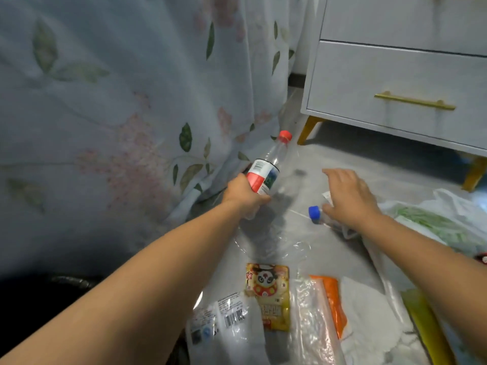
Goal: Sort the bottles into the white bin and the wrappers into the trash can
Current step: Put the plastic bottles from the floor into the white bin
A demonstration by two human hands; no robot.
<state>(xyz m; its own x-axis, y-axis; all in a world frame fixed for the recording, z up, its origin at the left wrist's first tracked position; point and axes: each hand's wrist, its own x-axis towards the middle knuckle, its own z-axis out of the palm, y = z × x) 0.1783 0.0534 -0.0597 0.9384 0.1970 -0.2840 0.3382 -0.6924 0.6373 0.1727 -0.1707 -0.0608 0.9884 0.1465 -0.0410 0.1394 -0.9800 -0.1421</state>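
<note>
Wrappers nearest the camera on the floor, one bottle lifted, one bottle on the floor.

Clear barcode wrapper [226, 320] lies bottom centre, yellow panda wrapper [267, 293] just right of it, then a clear bag with an orange strip [329, 304], white tissue [369, 320] and a yellow-green wrapper [421, 320] at the right edge. Left hand [243, 196] is closed round the lower body of the red-cap bottle [266, 172], which is held off the floor, tilted, cap up and away, against the floral curtain [105, 101]. Right hand [347, 196] has fingers spread, palm down, over the blue-cap bottle [316, 214] lying on the floor; contact unclear. White plastic bag [448, 214] sits right of it, a white drawer unit [395, 83] behind. Neither bin is visible.
</note>
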